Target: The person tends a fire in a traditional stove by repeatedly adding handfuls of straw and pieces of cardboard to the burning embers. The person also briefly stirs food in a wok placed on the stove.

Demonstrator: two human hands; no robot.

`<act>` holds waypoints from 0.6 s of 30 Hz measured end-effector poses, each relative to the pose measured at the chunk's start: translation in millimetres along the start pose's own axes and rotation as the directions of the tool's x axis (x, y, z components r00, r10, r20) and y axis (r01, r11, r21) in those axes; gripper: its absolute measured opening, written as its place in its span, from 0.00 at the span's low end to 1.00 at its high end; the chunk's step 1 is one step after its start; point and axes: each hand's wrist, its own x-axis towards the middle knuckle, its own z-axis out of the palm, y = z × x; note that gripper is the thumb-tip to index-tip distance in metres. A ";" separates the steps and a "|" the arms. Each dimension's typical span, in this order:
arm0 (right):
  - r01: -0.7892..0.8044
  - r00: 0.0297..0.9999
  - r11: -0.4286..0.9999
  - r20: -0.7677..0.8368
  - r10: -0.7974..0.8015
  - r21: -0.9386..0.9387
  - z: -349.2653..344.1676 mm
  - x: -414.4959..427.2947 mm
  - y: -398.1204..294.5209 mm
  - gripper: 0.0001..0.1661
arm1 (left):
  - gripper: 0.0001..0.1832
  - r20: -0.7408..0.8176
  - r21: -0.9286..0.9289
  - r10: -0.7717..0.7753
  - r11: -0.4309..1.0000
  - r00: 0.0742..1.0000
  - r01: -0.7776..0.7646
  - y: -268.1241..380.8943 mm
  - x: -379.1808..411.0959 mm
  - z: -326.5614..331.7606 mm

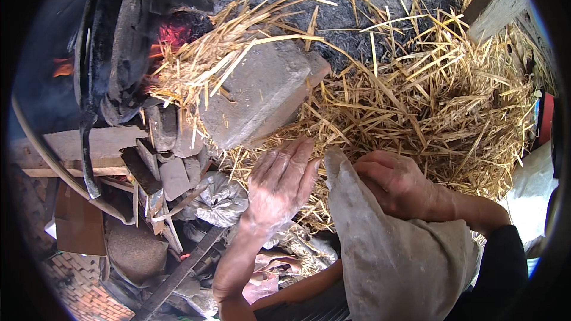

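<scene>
My left hand [283, 183], dusted pale over its back, is stretched out flat with nothing seen in it. Its fingertips reach the near edge of a grey, brick-like block [256, 89], above loose straw. To its right rises the pointed corner of a stained, greyish cloth [383, 258], which covers much of the lower right. My right hand [397, 183] lies just beyond this cloth, over a heap of straw [428, 120]. Its fingers are curled, and their tips are partly hidden, so whether they grip the cloth or some straw is unclear.
Upper left, a fire [174, 33] glows beside a charred, upright slab [127, 44]. Long metal tongs [87, 120] hang there. Ash [348, 0] spreads at the top. Wood scraps [149, 178], a silvery plastic bag [218, 198] and a cardboard piece [80, 220] lie left. A wooden post [499, 6] stands upper right.
</scene>
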 end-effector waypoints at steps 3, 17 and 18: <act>0.185 0.978 0.933 -0.036 -0.206 -0.310 -10.2 31.7 -1.3 0.17 | 0.12 -0.017 -0.217 -0.220 0.953 0.975 0.211 -14.0 -19.3 22.2; 0.224 0.961 0.706 0.275 -0.043 -0.672 53.4 306.5 -2.0 0.26 | 0.26 0.008 -0.948 -0.828 0.173 0.561 0.269 -103.5 35.2 -42.4; 0.225 0.972 0.710 0.207 -0.113 -0.667 59.3 297.7 -2.5 0.24 | 0.26 0.022 -0.962 -0.806 0.145 0.592 0.233 -112.0 40.3 -42.1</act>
